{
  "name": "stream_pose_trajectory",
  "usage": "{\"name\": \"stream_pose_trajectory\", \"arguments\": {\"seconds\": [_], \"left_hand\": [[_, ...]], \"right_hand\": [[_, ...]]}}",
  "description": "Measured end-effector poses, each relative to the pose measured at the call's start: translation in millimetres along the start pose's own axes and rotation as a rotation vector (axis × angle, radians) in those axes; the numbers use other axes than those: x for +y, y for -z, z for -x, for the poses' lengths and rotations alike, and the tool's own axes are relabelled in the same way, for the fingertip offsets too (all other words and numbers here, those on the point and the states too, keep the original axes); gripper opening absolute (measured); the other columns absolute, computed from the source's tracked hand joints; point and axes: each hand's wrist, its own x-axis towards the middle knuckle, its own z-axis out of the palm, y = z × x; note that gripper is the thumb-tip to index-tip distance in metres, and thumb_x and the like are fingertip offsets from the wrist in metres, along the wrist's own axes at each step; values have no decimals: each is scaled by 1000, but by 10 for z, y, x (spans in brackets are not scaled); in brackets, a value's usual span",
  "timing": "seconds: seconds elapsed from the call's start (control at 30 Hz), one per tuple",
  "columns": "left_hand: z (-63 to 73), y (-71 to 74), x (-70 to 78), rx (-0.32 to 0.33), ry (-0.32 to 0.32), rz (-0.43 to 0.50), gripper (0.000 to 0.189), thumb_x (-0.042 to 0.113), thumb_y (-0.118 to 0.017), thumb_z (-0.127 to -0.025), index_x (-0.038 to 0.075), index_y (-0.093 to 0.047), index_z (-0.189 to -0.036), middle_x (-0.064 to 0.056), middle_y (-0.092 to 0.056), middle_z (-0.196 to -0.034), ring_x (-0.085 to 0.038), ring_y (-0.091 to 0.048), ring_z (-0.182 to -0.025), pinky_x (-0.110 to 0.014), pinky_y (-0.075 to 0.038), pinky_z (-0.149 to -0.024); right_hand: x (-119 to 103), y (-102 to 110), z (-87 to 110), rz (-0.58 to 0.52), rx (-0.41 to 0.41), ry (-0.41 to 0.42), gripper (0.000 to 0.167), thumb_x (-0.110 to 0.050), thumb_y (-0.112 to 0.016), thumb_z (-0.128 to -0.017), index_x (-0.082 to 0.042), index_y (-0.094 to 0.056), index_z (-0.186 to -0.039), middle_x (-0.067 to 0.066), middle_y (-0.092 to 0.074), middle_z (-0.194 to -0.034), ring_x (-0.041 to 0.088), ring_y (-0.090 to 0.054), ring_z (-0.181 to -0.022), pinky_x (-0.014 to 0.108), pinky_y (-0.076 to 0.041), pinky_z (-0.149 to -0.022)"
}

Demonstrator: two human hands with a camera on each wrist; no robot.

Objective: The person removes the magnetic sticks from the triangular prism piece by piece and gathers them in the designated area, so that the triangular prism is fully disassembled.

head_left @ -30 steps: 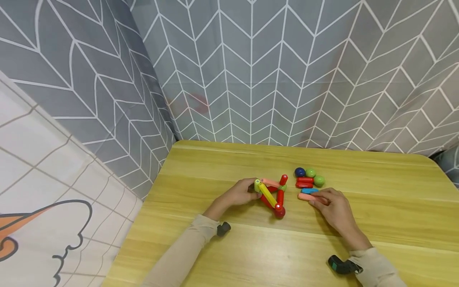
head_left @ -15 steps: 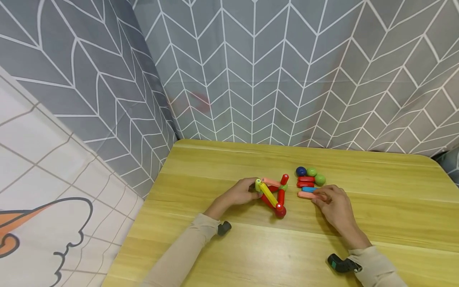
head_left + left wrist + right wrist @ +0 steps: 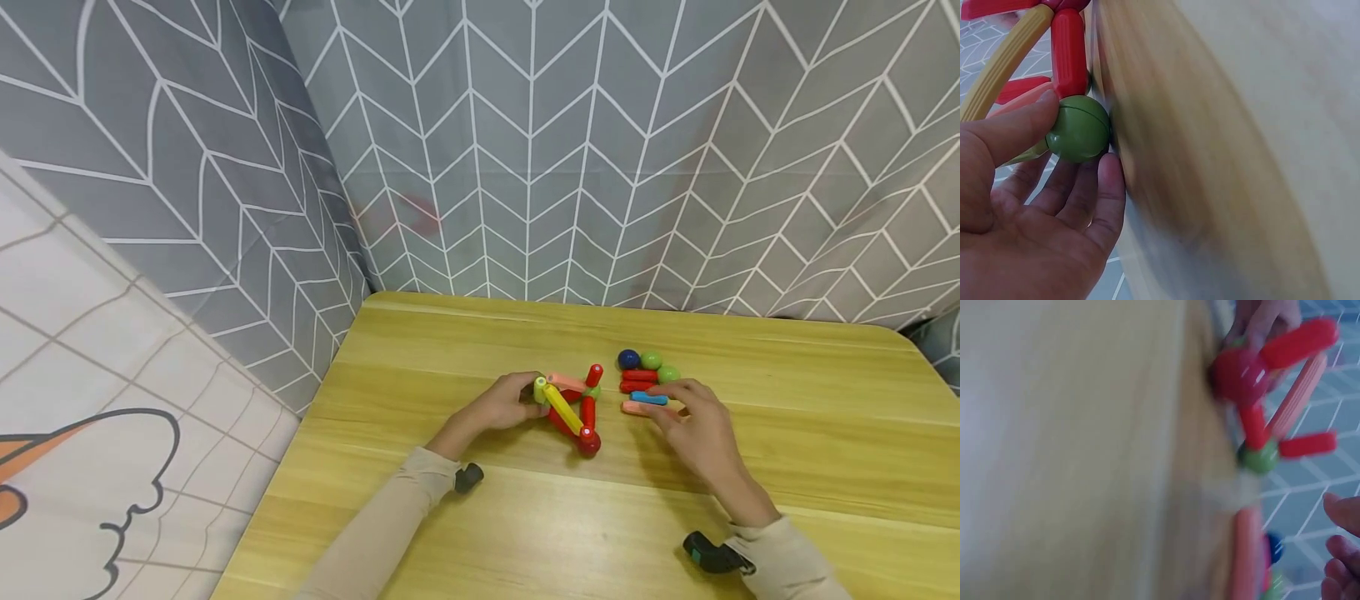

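Observation:
A frame of magnetic building rods and balls (image 3: 562,408) stands on the table, with red, yellow and salmon rods. My left hand (image 3: 504,404) grips its left corner, thumb and fingers around a green ball (image 3: 1079,128). A dark red ball (image 3: 588,442) forms the near corner. To the right, my right hand (image 3: 701,429) pinches a blue magnetic rod (image 3: 648,398) between thumb and forefinger, just over a salmon rod (image 3: 633,408). In the right wrist view only some fingertips (image 3: 1341,515) show at the right edge, and the blue rod is out of sight.
Beyond the right hand lie two red rods (image 3: 637,376), a dark blue ball (image 3: 628,359) and two green balls (image 3: 651,360). The wooden table (image 3: 540,533) ends at a grey patterned curtain (image 3: 525,167). Dark wrist devices (image 3: 708,554) sit at both sleeves.
My right hand has shifted from the salmon rod to the blue rod, which now sits between its fingertips, slightly turned. The left hand and the frame stay almost still.

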Motion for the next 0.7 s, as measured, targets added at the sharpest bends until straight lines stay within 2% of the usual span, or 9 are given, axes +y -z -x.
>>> {"name": "stream_pose_trajectory", "arguments": {"seconds": [0.07,0.17,0.23,0.3,0.43,0.6,0.7], "left_hand": [[0,-4,1,4,-3,-18,28,11,-73,-91,9,-66,-118,-4,-67,-106,-15,-54,-92,-22,-48,-83],[6,-13,10,6,-3,-32,30,11,-74,-91,9,-66,-119,-4,-68,-107,-15,-55,-92,-24,-49,-85],[11,-22,21,10,5,-32,31,12,-74,-91,10,-66,-120,-4,-69,-109,-15,-56,-94,-27,-50,-87],[14,-31,35,14,13,-27,32,13,-74,-91,11,-66,-122,-4,-70,-113,-16,-58,-99,-30,-51,-92],[3,-46,49,7,18,-38,35,16,-75,-91,14,-65,-124,-3,-70,-121,-17,-62,-109,-34,-50,-100],[-26,-41,65,-16,4,-70,33,17,-75,-91,13,-64,-122,-3,-70,-116,-16,-63,-108,-29,-50,-98],[-24,-43,77,-14,-4,-68,33,16,-75,-90,12,-64,-121,-3,-70,-115,-16,-62,-107,-28,-50,-96]], "right_hand": [[-124,8,-30,-22,-5,19,20,-3,-84,-77,-5,-76,-96,10,-70,-96,16,-57,-87,15,-42,-67],[-320,9,-69,-72,-19,45,19,-3,-84,-78,-5,-76,-95,6,-72,-95,9,-55,-89,15,-45,-69],[-446,-1,-91,-88,-42,66,19,-5,-84,-78,-6,-76,-96,5,-73,-97,10,-58,-92,21,-50,-70],[-561,-21,-115,-94,-81,81,18,-8,-84,-80,-6,-76,-96,4,-74,-97,16,-61,-92,29,-54,-71],[-752,-89,-161,-96,-181,84,21,-13,-82,-82,-6,-77,-102,5,-74,-97,22,-64,-87,37,-55,-72],[-855,-208,-237,-84,-290,61,26,-13,-81,-84,-4,-75,-108,10,-76,-100,22,-59,-78,29,-46,-64],[-857,-267,-281,-59,-350,41,26,-15,-81,-84,-6,-75,-107,6,-76,-97,19,-57,-74,24,-40,-61]]}}
